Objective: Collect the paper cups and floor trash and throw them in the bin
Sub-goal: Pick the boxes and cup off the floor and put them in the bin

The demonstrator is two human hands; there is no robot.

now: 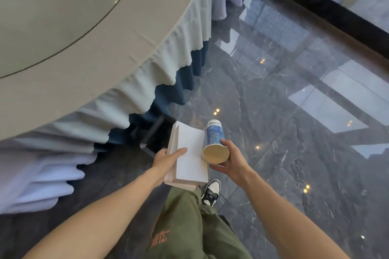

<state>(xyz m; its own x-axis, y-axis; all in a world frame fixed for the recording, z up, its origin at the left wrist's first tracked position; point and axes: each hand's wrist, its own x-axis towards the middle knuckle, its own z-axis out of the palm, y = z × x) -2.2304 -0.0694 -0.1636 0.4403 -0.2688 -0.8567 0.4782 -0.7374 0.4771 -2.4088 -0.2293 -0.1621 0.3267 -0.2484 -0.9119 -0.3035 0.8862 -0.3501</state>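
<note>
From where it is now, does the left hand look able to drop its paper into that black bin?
Probably yes: the left hand holds the white folded paper almost over the black bin by the table skirt, with nothing between.

I have a single view, from the camera worn on the person's head. It looks forward and steeply down, so the two forearms reach in from the bottom edge and meet near the middle of the frame. The wide lens bends the round table (pixel 88 33) across the upper left, close by the camera. The dark polished floor (pixel 284 132) fills the right side and lies further off. No second view overlaps this one.
</note>
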